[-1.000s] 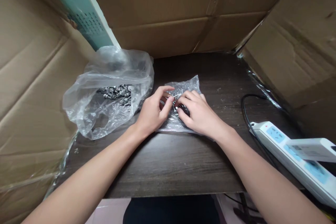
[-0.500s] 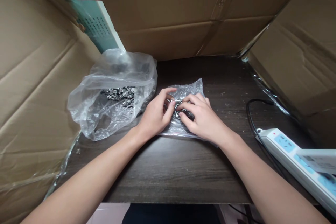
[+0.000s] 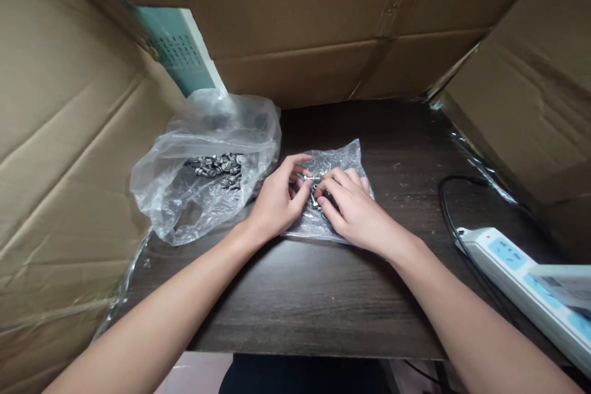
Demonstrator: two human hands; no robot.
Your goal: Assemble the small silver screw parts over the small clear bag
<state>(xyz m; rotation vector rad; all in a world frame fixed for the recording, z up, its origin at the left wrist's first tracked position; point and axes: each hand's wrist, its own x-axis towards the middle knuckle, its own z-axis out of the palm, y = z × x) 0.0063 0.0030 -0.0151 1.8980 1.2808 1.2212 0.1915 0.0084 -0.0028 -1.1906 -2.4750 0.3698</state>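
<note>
My left hand [image 3: 281, 197] pinches a small silvery screw [image 3: 313, 178] between thumb and fingertips, its shaft pointing right. Close beside it, my right hand [image 3: 348, 200] reaches down with curled fingers and thumb drawn together over small metal parts [image 3: 315, 200]. What those fingers hold, if anything, is hidden. Both hands are over a flat clear plastic bag [image 3: 341, 154] on the dark wooden table [image 3: 318, 295]. Left of them stands a larger, crumpled clear bag [image 3: 161, 154], open towards me, with a heap of silvery bolts or screws [image 3: 224, 167] inside.
Cardboard walls [image 3: 295, 68] enclose the table at the back and both sides. On the right lies a white power strip [image 3: 496, 252] with a black cable [image 3: 443, 197]. A greenish perforated panel [image 3: 178, 52] shows through a gap at the back left.
My right fingers have drawn closer together over the metal parts. The left hand keeps its pinch on the screw. The whole view has shifted slightly.
</note>
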